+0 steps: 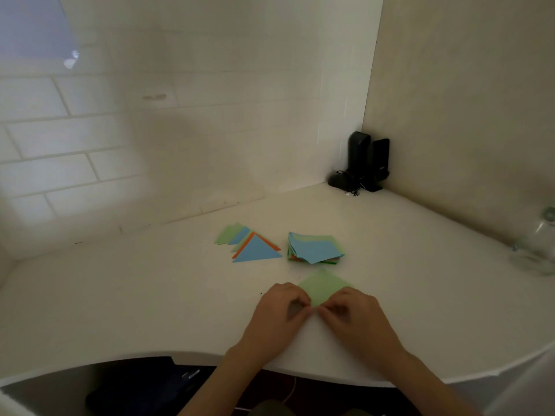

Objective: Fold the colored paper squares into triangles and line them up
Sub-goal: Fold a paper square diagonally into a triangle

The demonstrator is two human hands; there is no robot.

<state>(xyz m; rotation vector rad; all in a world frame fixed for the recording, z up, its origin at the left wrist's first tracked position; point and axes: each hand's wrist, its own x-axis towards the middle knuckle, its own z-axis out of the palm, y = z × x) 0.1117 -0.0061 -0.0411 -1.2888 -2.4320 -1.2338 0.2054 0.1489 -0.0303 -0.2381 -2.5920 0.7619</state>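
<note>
Just in front of the stack of unfolded coloured paper squares point(315, 248), both hands, left hand point(277, 307) & right hand point(354, 313), pinch a light-green paper square point(322, 286) on the white counter point(150, 295) (near corner); approx. five folded paper triangles point(252, 246) lined up left of the stack, many squares left.

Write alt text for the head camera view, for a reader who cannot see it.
Two hands, left hand and right hand, pinch the near corner of a green paper square on a white counter. Behind it lie a row of overlapping folded triangles and a stack of unfolded squares; black speakers stand in the corner.
</note>
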